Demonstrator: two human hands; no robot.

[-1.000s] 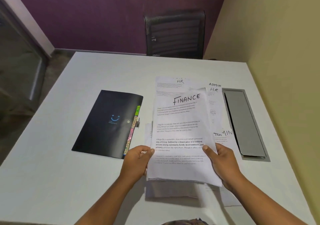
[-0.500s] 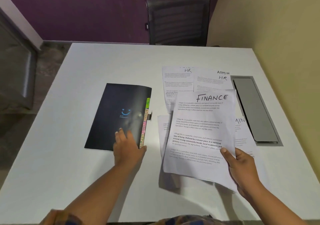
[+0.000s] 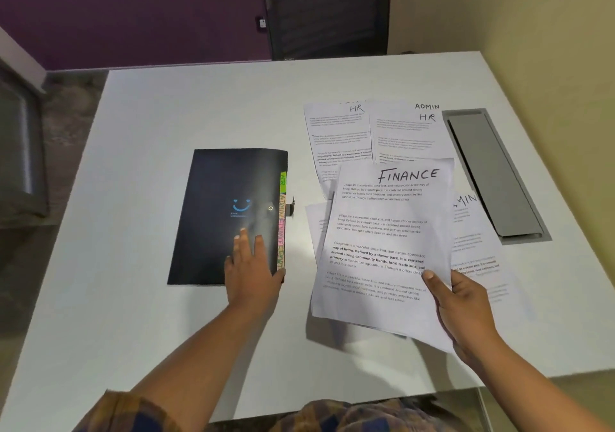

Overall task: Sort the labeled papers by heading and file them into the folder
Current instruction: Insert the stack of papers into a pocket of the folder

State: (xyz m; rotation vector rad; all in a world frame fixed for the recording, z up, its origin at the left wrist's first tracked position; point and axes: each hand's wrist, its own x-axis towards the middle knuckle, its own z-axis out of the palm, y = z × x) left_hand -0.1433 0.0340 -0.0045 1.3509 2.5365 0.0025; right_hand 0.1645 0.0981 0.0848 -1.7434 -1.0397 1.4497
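The left hand (image 3: 251,275) lies flat, fingers straight, on the near right corner of the closed black folder (image 3: 226,198) at mid-worktop (image 3: 199,105). The right hand (image 3: 462,308) pinches the FINANCE papers (image 3: 382,232), raised over loose sheets (image 3: 339,132) near the worktop's right edge.

Handwritten headings on loose sheets; tab labels on the folder.
Front sheet (image 3: 386,232): "FINANCE", over print beginning "Village life is a peaceful, close-knit…". Far left sheet (image 3: 339,132): "HR". Far right sheet (image 3: 406,135): "HR", with "ADMIN" on the under-sheet (image 3: 427,106) showing above it. Side sheet (image 3: 466,218): cut-off "…MIN". Folder tabs (image 3: 282,225): "HR", "ADMIN", "FINANCE"; lowest unclear.
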